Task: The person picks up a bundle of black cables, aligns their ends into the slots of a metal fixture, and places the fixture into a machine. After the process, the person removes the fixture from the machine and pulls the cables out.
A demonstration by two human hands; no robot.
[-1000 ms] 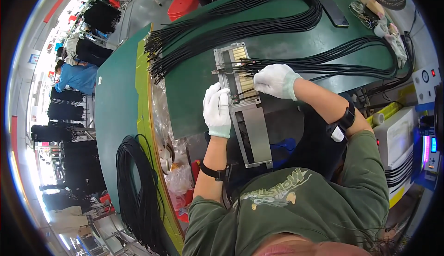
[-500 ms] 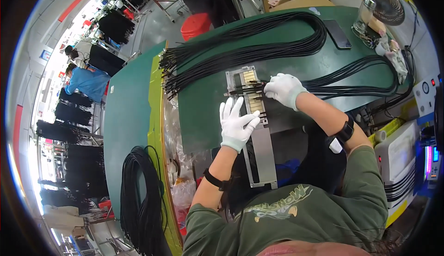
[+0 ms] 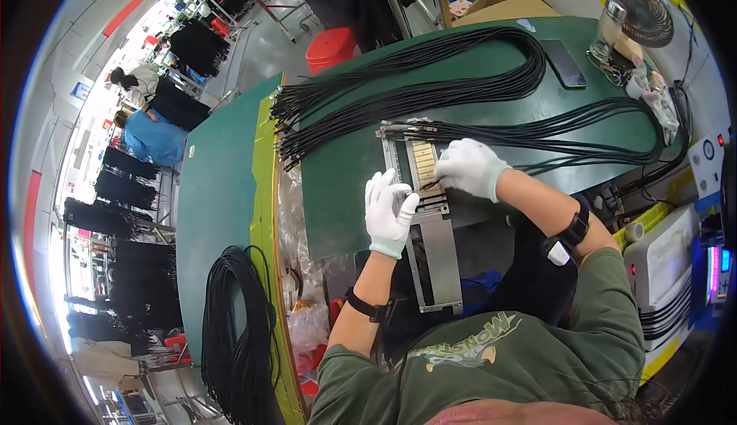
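Both my hands wear white gloves and work over a narrow metal fixture [image 3: 440,260] with a row of cream slotted blocks [image 3: 423,165]. My right hand [image 3: 470,168] is closed beside the blocks, its fingertips on a thin black cable whose far part is hidden by the hand. At the fixture's near left side is my left hand [image 3: 388,214], thumb and forefinger pinched at the dark tip of that cable, other fingers raised. A bundle of black cables [image 3: 530,135] loops in from the right, its connector ends lying across the fixture's far end.
A larger cable bundle [image 3: 461,89] bends across the green table [image 3: 338,218]. Toward the back right are a phone [image 3: 563,63], a glass jar [image 3: 609,24] and a fan [image 3: 639,10]. Another cable coil [image 3: 230,325] lies on the left table. Two people work far left.
The cable ends that lay under my right hand across the fixture's middle now rest at its far end. My right hand has moved slightly nearer, and my left fingers have drawn into a pinch.
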